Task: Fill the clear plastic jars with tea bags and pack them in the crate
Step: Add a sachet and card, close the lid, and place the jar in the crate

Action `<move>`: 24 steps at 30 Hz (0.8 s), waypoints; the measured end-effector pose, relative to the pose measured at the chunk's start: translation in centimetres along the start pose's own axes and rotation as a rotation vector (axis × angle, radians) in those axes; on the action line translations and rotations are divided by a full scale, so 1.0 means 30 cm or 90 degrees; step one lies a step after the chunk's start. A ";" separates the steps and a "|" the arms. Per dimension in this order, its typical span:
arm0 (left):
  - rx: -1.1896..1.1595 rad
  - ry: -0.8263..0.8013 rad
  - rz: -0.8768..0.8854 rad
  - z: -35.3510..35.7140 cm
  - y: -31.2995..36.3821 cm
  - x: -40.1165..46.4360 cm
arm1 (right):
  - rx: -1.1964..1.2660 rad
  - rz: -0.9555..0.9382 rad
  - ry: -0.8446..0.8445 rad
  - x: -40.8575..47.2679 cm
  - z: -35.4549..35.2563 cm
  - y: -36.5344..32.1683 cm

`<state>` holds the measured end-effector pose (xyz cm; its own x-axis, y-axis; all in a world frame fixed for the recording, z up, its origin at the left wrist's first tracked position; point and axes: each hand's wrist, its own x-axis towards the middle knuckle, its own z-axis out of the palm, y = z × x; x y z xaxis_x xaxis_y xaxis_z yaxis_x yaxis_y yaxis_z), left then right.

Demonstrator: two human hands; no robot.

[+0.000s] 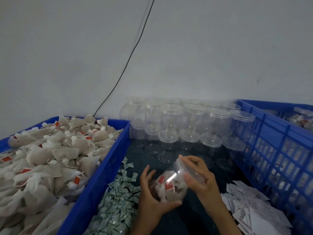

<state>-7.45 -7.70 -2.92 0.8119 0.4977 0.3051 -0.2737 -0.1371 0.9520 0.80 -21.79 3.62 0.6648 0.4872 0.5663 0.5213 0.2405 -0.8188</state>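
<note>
Both hands work one filled jar [171,185]: left hand [153,194] cradles its tilted body steady while right hand [198,177] grips the lid [183,164], probably closing it.

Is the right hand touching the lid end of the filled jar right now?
Touching. The head view shows the right hand with its fingers wrapped over the lid end of the jar, while the left hand grips its body.

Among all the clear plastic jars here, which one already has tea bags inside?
The tilted clear plastic jar held between both hands, left hand and right hand; the stacked clear jars by the wall look empty.
</note>
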 end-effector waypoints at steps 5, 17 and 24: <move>-0.229 0.062 -0.117 0.024 0.021 0.020 | 0.129 0.070 0.216 -0.024 0.095 0.017; -0.206 -0.046 -0.254 -0.005 0.053 0.002 | 0.020 0.005 -0.057 -0.011 0.027 -0.009; -0.137 -0.184 -0.325 -0.027 0.064 0.026 | 0.001 -0.004 -0.173 -0.006 -0.038 -0.007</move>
<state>-7.76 -6.88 -0.87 0.9664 0.1985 -0.1632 0.1117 0.2474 0.9625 1.19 -22.90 3.79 0.4936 0.6926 0.5259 0.5238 0.2460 -0.8156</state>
